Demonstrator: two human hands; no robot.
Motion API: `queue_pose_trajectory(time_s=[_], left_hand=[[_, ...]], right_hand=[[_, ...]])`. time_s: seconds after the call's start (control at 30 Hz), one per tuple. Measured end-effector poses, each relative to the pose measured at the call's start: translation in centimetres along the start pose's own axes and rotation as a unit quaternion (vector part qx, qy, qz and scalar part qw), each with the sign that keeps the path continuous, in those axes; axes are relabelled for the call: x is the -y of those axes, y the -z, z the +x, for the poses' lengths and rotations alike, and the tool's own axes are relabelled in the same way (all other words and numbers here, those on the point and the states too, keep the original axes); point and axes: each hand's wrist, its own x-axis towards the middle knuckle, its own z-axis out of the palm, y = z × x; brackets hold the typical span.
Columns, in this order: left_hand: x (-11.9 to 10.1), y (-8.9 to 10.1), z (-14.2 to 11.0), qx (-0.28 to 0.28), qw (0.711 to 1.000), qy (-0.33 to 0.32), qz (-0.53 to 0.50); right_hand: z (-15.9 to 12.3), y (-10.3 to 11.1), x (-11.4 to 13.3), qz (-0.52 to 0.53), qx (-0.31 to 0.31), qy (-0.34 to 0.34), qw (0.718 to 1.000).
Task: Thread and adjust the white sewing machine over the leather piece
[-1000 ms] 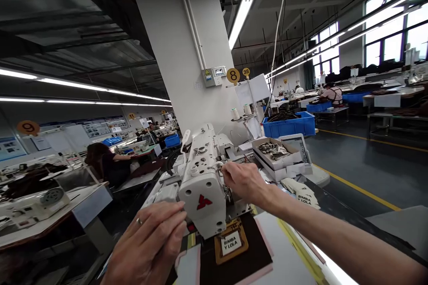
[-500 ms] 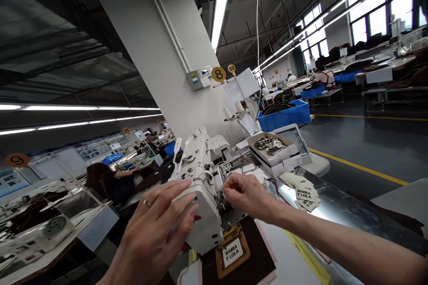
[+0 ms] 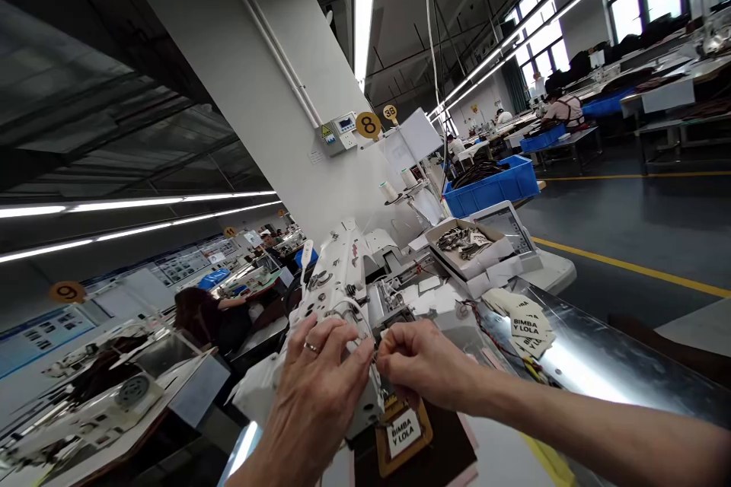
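A white sewing machine (image 3: 336, 274) stands in front of me. My left hand (image 3: 323, 373), a ring on one finger, lies over the machine's head with bent fingers, its thumb stretched toward the needle area. My right hand (image 3: 419, 365) is closed in a pinch close beside that thumb; whatever its fingertips hold is too small or hidden. Below the hands, a dark brown piece (image 3: 439, 445) lies under the machine head, with a tan-edged frame (image 3: 426, 422) on it. Inside the frame sits a white label (image 3: 404, 432) reading "BIMBA Y LOLA". The needle itself is hidden behind my hands.
To the right are a box of labels (image 3: 496, 247), a fan of loose labels (image 3: 531, 326) and a shiny metal table surface (image 3: 622, 365). A screen panel (image 3: 505, 224) and a blue crate (image 3: 494, 189) stand behind. Thread cones (image 3: 388, 190) rise at the back. Co-workers sit farther off.
My left hand has moved right and onto the machine head, its thumb now close to my right hand. My right hand stays pinched and is slightly lower. The view has shifted a little.
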Motion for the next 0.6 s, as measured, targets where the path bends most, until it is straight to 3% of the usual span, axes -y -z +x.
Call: queue_pose_trajectory(time_s=[0.13, 0.3, 0.4, 0.5, 0.6], left_hand=[[-0.8, 0.2, -1.2, 0.010, 0.999, 0.004, -0.033], [-4.6, -0.9, -3.2, -0.002, 0.992, -0.036, -0.124], [-5.6, -0.3, -3.7, 0.009, 0.986, -0.066, -0.153], [-3.6, 1.8, -3.6, 0.018, 0.987, -0.085, -0.133], [0.0, 4.1, -2.8, -0.018, 0.997, -0.033, -0.067]], right_hand=[[0.8, 0.6, 0.3, -0.036, -0.005, 0.001, 0.999], [1.9, 0.6, 0.6, -0.187, 0.011, 0.058, 0.981], [0.7, 0.5, 0.6, -0.212, -0.032, 0.090, 0.973], [-1.3, 1.2, 1.0, -0.227, -0.015, 0.201, 0.953], [-2.6, 1.9, 1.5, -0.218, 0.071, 0.287, 0.930]])
